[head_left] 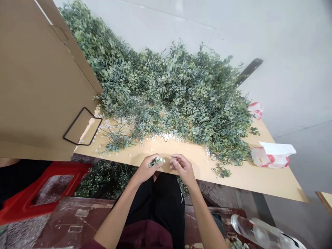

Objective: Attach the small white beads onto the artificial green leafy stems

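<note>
My left hand [145,169] is closed around a small sprig of artificial green leaves [155,162], whose white tips stick out toward the right. Just to its right, my right hand [183,168] has its fingers curled and pinched together. Anything between those fingers is too small to make out. Both hands are over the front edge of the wooden tabletop [269,178]. Beyond them lies a scatter of small white pieces [169,137], in front of a large heap of artificial leaf sprigs [178,86].
A cardboard box [44,79] stands at the left, a black wire frame [89,144] against it. Red-and-white wrappers [271,158] lie at the right end. A red stool [62,173] is at lower left, beside another person's dark clothing. A clear plastic bottle [259,230] lies at lower right.
</note>
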`<state>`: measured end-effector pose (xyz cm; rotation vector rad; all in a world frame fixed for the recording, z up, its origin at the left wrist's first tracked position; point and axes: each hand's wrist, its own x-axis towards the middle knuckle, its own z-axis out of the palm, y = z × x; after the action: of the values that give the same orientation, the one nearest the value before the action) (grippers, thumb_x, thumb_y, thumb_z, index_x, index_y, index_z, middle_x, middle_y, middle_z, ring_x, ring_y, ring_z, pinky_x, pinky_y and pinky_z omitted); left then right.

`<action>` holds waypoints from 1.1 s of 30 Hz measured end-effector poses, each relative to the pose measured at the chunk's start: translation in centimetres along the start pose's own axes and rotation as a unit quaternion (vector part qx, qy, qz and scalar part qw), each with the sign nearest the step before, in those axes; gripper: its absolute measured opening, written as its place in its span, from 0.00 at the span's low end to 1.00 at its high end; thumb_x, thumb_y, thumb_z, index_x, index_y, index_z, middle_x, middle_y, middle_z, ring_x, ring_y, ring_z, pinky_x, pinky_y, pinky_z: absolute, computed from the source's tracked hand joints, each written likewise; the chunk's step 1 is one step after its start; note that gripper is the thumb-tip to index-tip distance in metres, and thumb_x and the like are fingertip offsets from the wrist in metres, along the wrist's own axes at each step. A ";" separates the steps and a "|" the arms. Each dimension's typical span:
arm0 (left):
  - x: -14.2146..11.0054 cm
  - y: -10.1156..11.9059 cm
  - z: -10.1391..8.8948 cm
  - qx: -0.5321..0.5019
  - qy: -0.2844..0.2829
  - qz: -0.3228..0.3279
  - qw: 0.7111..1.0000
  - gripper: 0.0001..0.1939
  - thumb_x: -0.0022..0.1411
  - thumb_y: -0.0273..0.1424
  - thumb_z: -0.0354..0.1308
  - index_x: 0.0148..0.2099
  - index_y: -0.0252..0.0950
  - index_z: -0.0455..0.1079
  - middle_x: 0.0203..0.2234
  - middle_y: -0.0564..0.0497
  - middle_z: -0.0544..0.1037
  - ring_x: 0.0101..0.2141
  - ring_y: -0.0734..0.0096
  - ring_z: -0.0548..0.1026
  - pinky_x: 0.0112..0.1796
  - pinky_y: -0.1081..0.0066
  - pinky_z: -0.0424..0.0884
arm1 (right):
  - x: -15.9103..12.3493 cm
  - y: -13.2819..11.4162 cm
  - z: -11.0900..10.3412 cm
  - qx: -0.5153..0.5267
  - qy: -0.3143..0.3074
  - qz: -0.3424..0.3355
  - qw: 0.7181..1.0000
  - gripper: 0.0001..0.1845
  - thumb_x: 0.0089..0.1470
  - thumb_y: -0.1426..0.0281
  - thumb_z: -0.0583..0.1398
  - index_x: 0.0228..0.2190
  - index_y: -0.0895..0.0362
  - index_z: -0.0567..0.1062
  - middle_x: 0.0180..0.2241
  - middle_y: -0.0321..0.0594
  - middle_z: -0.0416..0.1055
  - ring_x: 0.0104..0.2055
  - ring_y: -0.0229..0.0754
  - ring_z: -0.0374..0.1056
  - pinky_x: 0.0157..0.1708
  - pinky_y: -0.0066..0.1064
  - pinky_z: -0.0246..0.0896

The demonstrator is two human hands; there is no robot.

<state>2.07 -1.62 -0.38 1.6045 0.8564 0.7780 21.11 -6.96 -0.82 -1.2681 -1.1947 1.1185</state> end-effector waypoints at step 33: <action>-12.1 -21.3 -6.7 0.232 0.247 -0.105 0.935 0.24 0.66 0.37 0.43 0.61 0.33 0.61 0.48 0.42 0.77 0.51 0.58 0.74 0.54 0.57 0.68 | 19.4 -11.8 -14.2 -0.691 0.124 -0.182 0.688 0.10 0.54 0.74 0.55 0.37 0.58 0.75 0.39 0.49 0.75 0.44 0.53 0.65 0.44 0.41 0.57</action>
<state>-12.62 -5.71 -20.67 1.7027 1.6467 0.8835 36.11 11.13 11.96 -1.9788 -2.0162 -0.5265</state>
